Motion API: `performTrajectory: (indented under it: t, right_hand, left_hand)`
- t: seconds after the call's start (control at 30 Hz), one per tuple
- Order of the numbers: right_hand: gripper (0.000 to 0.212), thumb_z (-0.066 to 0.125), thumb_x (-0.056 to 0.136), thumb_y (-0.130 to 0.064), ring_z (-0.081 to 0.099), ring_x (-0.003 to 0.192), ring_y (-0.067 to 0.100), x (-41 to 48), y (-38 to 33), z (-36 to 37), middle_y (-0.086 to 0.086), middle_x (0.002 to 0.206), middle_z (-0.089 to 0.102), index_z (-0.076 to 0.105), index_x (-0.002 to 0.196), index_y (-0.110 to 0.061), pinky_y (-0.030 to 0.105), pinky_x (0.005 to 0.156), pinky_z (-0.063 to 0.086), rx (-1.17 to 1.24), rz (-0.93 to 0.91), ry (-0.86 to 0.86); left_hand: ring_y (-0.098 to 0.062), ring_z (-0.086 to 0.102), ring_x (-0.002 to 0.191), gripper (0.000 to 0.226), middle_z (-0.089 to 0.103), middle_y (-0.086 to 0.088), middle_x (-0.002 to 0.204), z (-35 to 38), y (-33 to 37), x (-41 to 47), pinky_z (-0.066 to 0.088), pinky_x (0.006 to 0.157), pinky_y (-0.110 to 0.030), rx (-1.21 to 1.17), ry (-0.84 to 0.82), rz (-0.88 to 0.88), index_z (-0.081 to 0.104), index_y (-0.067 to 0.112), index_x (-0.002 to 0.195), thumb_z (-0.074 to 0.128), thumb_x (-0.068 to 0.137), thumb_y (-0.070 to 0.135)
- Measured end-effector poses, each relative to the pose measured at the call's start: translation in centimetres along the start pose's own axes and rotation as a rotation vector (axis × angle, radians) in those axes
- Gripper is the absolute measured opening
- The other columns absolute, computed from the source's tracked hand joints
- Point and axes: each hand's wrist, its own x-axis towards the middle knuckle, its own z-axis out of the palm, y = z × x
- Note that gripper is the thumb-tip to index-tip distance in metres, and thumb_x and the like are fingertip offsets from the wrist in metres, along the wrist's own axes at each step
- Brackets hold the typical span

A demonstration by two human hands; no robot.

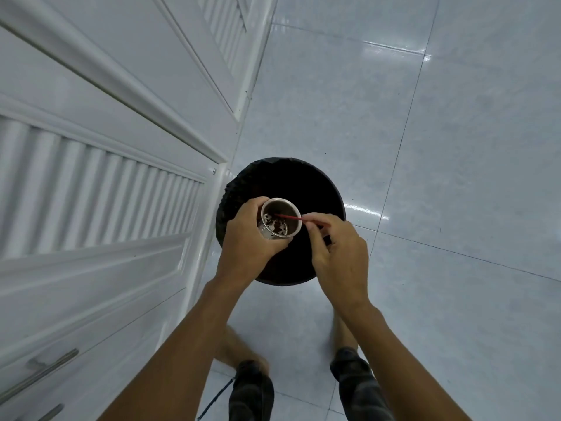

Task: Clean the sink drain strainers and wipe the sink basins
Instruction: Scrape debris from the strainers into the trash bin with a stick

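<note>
Glossy pale floor tiles (425,147) and white louvred cabinet doors (91,153) bound the work area.

Left hand (246,238): fingers and thumb curled round the wall of a metal drain strainer (280,218), holding it tilted with the mouth toward the camera. Dark residue clings to its perforated base.

Right hand (340,253): fingertips pinch a thin red stick (291,216), whose tip reaches inside the strainer, at the residue.

Both hands are over a round bin with a black liner (318,183), which stands on the tiles, just beside the cabinet corner. The strainer sits above the bin's left half, nearer the rim than the centre.

Risks, as judged:
- A hard flick of the stick could throw residue past the near rim onto the tiles or cabinet face.
- The strainer looks wet; a slipping grip would drop it into the bin.
- The stick appears slender and may snap if levered against stuck matter.
- Tilting further before loosening could leave clogged holes uncleared.
</note>
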Motion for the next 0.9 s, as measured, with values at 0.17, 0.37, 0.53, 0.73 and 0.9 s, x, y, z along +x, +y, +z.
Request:
performTrajectory:
  t: [0.17,0.37,0.53,0.73,0.9]
  right_hand:
    - [0.017,0.062,0.099,-0.028,0.064,0.097,0.008,-0.8,-0.5,0.2,-0.011,0.107,0.072,0.072,0.113,-0.026,0.028,0.083,0.058,0.041,-0.082,-0.009]
    - [0.017,0.061,0.1,-0.025,0.065,0.099,0.01,-0.6,-0.2,0.8,-0.009,0.108,0.073,0.072,0.114,-0.023,0.034,0.086,0.058,0.083,0.061,0.041]
    - [0.02,0.063,0.099,-0.023,0.065,0.099,0.011,-2.6,-0.6,1.3,-0.005,0.109,0.073,0.072,0.116,-0.02,0.03,0.086,0.058,0.081,0.002,0.019]
    - [0.02,0.061,0.099,-0.026,0.065,0.101,0.005,-3.5,0.0,0.3,-0.012,0.111,0.069,0.069,0.117,-0.026,0.019,0.09,0.054,0.121,0.024,0.044]
    - [0.022,0.061,0.1,-0.021,0.066,0.105,0.014,-3.8,0.0,0.6,0.0,0.115,0.072,0.07,0.119,-0.017,0.032,0.094,0.057,0.086,0.057,-0.008]
  left_hand:
    - [-0.007,0.06,0.112,0.074,0.062,0.007,0.124,-0.6,-0.2,0.0,0.052,0.095,-0.021,0.051,0.004,0.013,0.055,0.026,0.134,0.091,0.07,0.04]
    - [-0.022,0.055,0.123,0.079,0.057,-0.001,0.132,-0.6,-0.3,-0.3,0.05,0.106,-0.045,0.135,-0.047,0.004,0.052,0.022,0.14,0.091,0.072,0.031]
    - [-0.024,0.054,0.124,0.08,0.056,-0.005,0.134,-0.8,-0.2,-0.5,0.048,0.107,-0.048,0.152,-0.053,0.023,0.052,0.018,0.142,0.091,0.073,0.029]
    - [-0.024,0.056,0.123,0.082,0.058,-0.007,0.133,-1.7,0.0,-0.6,0.048,0.107,-0.05,0.206,-0.035,0.064,0.053,0.016,0.142,0.091,0.072,0.032]
    - [-0.024,0.057,0.122,0.083,0.059,-0.007,0.133,-2.1,0.2,-0.9,0.049,0.106,-0.049,0.23,-0.048,0.091,0.052,0.017,0.145,0.09,0.073,0.035]
